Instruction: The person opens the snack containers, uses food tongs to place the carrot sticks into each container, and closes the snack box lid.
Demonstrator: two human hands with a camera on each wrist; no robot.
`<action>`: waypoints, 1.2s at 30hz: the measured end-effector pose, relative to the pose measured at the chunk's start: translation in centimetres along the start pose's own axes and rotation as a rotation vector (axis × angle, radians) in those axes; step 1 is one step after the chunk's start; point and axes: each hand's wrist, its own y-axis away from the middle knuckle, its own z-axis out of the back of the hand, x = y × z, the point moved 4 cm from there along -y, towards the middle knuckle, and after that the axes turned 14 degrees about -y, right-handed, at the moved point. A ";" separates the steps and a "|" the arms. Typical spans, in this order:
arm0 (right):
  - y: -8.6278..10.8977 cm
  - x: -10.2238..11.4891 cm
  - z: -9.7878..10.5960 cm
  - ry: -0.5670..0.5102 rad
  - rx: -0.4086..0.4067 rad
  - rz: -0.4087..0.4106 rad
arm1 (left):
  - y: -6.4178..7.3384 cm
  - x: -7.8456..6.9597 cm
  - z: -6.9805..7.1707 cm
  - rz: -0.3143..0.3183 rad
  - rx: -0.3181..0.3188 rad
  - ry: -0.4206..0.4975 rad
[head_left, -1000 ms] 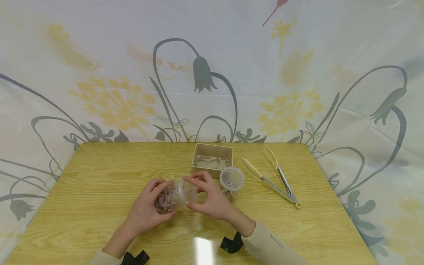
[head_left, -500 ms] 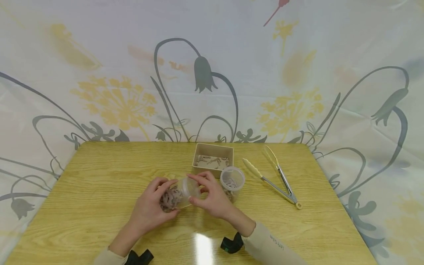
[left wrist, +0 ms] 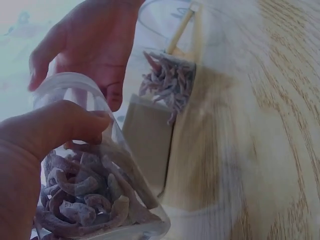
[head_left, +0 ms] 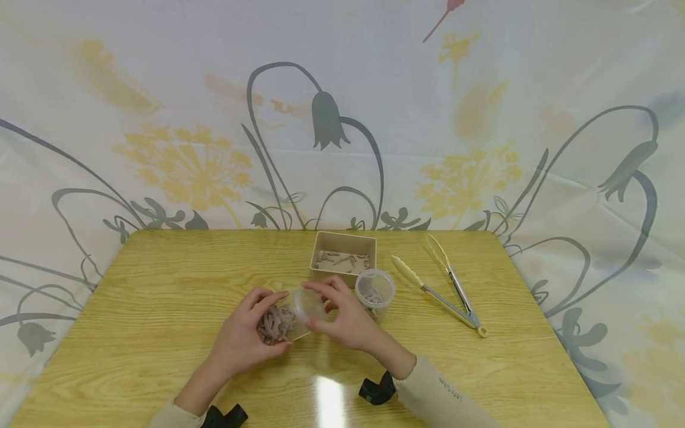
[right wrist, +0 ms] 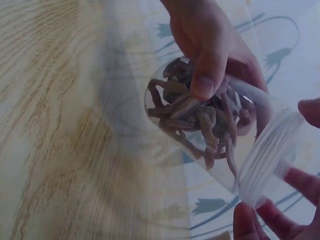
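My left hand [head_left: 243, 333] grips a clear plastic jar [head_left: 291, 321] tilted on its side above the table. Brownish-purple curled strips [left wrist: 82, 200] lie in its lower part. At the jar's ridged, lid-like clear end [right wrist: 267, 155], the fingers of my right hand [head_left: 348, 318] curl around the rim; whether this end is a separate lid is hard to tell. A second clear jar [head_left: 360, 290], holding similar strips, stands upright just beyond the right hand.
Behind the hands sits a beige rectangular box [head_left: 334, 277] with several strips on its bottom. Opened tongs [head_left: 444, 301] with cream tips lie to the right on the wooden table [head_left: 176, 279]. A flower-printed cloth [head_left: 214, 119] hangs at the back.
The left hand and the jar have shifted slightly right, and the jar has turned a little. The right hand stays at the jar's end, moving only slightly.
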 end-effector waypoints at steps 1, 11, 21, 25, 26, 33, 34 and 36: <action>0.0 -0.1 0.0 0.002 -0.010 -0.031 | 0.0 -0.1 0.0 -0.004 -0.009 -0.017; -0.1 -0.2 -0.1 -0.003 -0.012 -0.094 | -0.4 0.2 0.1 -0.024 0.000 -0.054; 0.3 0.7 0.2 0.025 0.176 0.188 | -0.4 0.9 0.4 -0.008 0.078 0.083; 0.3 0.7 0.2 0.026 0.171 0.206 | -0.5 0.8 0.4 -0.015 0.081 0.091; 0.3 0.6 0.2 0.034 0.161 0.208 | -0.5 0.8 0.4 -0.013 0.082 0.095; 0.2 0.5 0.2 0.058 0.103 0.182 | -0.4 0.4 0.4 0.013 0.088 0.072; 0.2 0.5 0.2 0.055 0.097 0.171 | -0.4 0.4 0.4 0.018 0.088 0.067; 0.2 0.4 0.2 0.042 0.085 0.137 | -0.4 0.3 0.3 0.023 0.082 0.053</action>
